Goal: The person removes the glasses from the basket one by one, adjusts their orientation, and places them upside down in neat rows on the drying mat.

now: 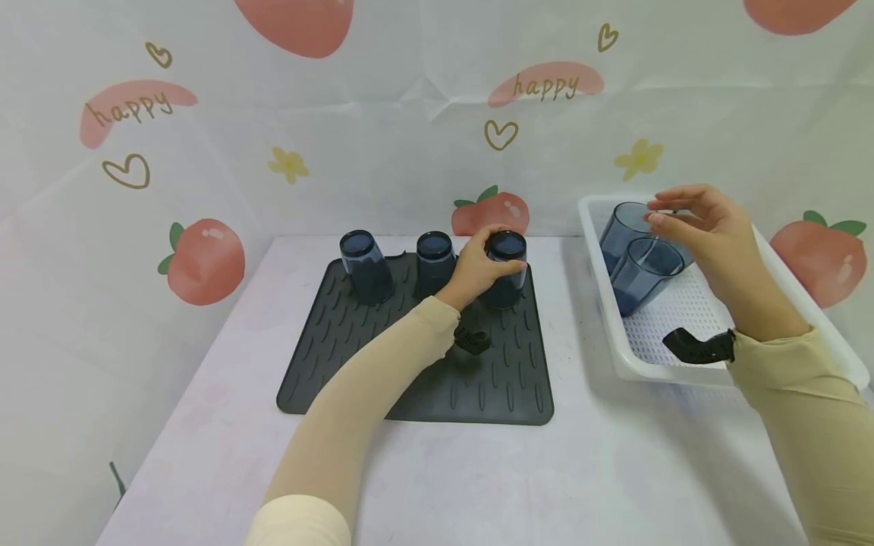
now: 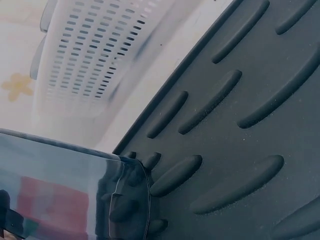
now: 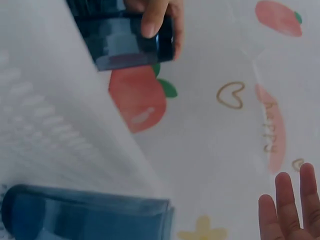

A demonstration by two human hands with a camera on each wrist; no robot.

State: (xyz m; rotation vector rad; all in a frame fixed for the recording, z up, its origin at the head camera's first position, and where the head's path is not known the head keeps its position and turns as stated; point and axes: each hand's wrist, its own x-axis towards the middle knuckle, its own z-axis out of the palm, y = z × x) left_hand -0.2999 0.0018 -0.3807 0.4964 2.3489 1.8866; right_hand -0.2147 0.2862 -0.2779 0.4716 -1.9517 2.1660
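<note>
My left hand (image 1: 480,265) holds the rightmost of three upside-down blue glasses on the dark drying mat (image 1: 437,394), thumb and fingers around its sides near the base. That glass (image 1: 505,292) stands on the mat. The middle glass (image 1: 435,265) and the left glass (image 1: 369,273) stand beside it in a row. My right hand (image 1: 713,231) is above the white basket (image 1: 624,356), beside a rear glass (image 1: 617,231) and a front glass (image 1: 645,280). Its fingers look straight in the right wrist view, holding nothing. The hand partly hides the basket's contents.
The basket has a perforated floor and raised walls, right of the mat on a white table (image 1: 580,455). A white backdrop (image 1: 382,167) printed with peaches and hearts rises behind. Black straps are on both wrists.
</note>
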